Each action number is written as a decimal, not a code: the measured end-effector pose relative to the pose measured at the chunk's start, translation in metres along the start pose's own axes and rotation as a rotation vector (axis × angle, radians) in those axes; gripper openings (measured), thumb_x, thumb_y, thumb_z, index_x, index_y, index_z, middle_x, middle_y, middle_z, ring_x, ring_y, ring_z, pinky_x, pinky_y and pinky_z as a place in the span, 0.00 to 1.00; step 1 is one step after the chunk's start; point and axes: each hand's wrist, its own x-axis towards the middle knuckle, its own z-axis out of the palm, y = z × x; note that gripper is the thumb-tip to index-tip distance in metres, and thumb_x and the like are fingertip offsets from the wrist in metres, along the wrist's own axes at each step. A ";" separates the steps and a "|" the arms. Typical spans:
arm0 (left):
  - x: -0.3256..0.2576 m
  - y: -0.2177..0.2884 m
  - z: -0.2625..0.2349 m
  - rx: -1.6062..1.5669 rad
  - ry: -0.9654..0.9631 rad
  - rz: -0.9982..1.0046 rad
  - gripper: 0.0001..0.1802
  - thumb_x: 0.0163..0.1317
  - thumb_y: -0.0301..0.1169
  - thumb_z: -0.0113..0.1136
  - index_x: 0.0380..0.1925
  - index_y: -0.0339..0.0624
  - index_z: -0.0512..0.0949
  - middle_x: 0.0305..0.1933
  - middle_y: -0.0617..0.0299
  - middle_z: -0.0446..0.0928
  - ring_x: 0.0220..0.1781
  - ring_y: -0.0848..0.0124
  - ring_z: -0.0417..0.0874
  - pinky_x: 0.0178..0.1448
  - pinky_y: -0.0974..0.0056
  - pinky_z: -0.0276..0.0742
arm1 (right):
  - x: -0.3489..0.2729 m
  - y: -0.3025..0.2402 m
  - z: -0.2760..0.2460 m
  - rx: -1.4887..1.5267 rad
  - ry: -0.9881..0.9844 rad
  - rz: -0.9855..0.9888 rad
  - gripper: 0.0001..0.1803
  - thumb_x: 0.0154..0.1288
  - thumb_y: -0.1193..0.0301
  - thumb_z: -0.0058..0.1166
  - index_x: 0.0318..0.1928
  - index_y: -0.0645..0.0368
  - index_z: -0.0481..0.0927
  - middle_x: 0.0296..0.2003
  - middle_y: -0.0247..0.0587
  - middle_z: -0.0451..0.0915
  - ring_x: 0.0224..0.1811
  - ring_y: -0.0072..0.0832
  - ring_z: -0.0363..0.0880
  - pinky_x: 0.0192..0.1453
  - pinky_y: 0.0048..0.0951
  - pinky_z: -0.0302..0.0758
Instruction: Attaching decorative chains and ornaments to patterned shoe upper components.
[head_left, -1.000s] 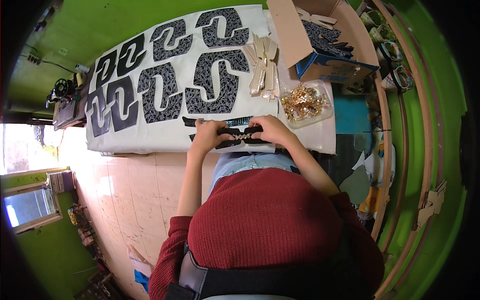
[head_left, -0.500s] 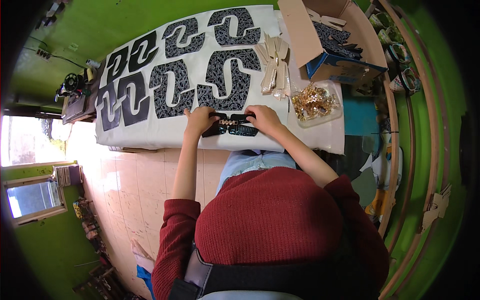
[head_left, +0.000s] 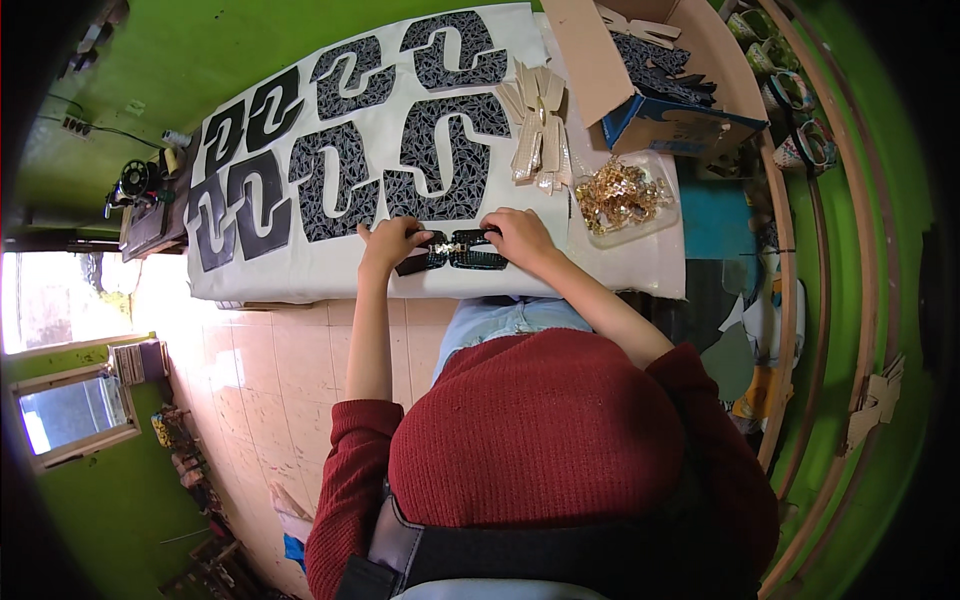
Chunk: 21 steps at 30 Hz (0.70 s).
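At the table's (head_left: 330, 273) right, one clear tray (head_left: 652, 225) contained gold-coloured pieces (head_left: 620, 195), heaped past counting; behind it, one open cardboard box (head_left: 685, 132) contained dark patterned pieces (head_left: 665, 80). Eight cut panels (head_left: 405, 202) lay in two rows of four: four plain dark, four patterned. One black strap piece (head_left: 468, 253) with a shiny centre lay near the front edge. The left hand (head_left: 388, 245) and right hand (head_left: 522, 238) arched at opposite ends, fingers narrow, touching it; I could not tell whether they pinched.
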 end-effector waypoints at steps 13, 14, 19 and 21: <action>-0.003 0.003 0.013 0.011 0.135 -0.058 0.16 0.53 0.48 0.63 0.26 0.48 0.83 0.25 0.64 0.82 0.32 0.62 0.81 0.52 0.40 0.50 | -0.004 -0.002 0.002 -0.047 0.027 -0.036 0.07 0.54 0.70 0.56 0.34 0.55 0.82 0.33 0.38 0.80 0.41 0.36 0.77 0.47 0.38 0.72; -0.005 0.005 0.014 -0.027 0.186 -0.055 0.15 0.51 0.47 0.65 0.25 0.48 0.83 0.24 0.65 0.81 0.31 0.63 0.81 0.52 0.40 0.50 | -0.005 -0.002 0.002 -0.084 0.030 -0.045 0.07 0.54 0.70 0.56 0.34 0.54 0.82 0.33 0.37 0.80 0.42 0.35 0.77 0.47 0.37 0.71; -0.012 0.003 0.020 -0.064 0.325 -0.048 0.12 0.44 0.41 0.71 0.27 0.50 0.83 0.31 0.67 0.82 0.38 0.64 0.79 0.51 0.42 0.52 | -0.005 -0.004 -0.002 -0.105 0.061 -0.061 0.08 0.53 0.70 0.56 0.36 0.54 0.82 0.35 0.37 0.78 0.44 0.34 0.75 0.48 0.36 0.71; -0.015 0.013 0.017 -0.029 0.360 -0.064 0.12 0.42 0.39 0.72 0.28 0.51 0.83 0.34 0.67 0.82 0.43 0.64 0.78 0.50 0.42 0.53 | -0.006 0.001 -0.002 -0.095 0.101 -0.057 0.09 0.54 0.70 0.56 0.37 0.54 0.82 0.36 0.37 0.78 0.45 0.34 0.75 0.50 0.36 0.71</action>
